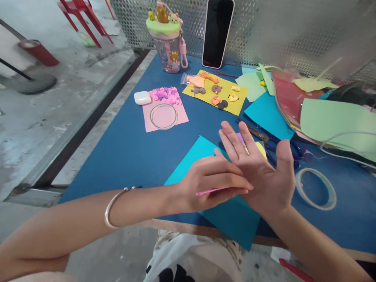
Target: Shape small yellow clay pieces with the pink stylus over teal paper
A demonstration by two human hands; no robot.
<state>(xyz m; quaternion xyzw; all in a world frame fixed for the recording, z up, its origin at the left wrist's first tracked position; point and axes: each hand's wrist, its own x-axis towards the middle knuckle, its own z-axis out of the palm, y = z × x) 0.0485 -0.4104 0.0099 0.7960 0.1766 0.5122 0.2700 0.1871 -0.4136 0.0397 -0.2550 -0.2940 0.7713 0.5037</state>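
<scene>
From the head view, I see the tabletop (117,156) running from its near edge back to a perforated metal panel (249,39), bare blue surface stretching between the left arm (85,213) and a pink sheet (149,121). Under the left hand (216,182), a bright blue sheet (232,219) juts one corner past that edge. This hand grips a slim pink stick (205,192), fingertips at the right hand's (261,172) palm, spread wide and upturned, just beside a tape roll (331,196).

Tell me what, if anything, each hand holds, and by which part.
The left hand grips a thin pink stick; one end shows, but the gripped part is hidden. The right hand is open, palm up, with no visible object held.
</scene>
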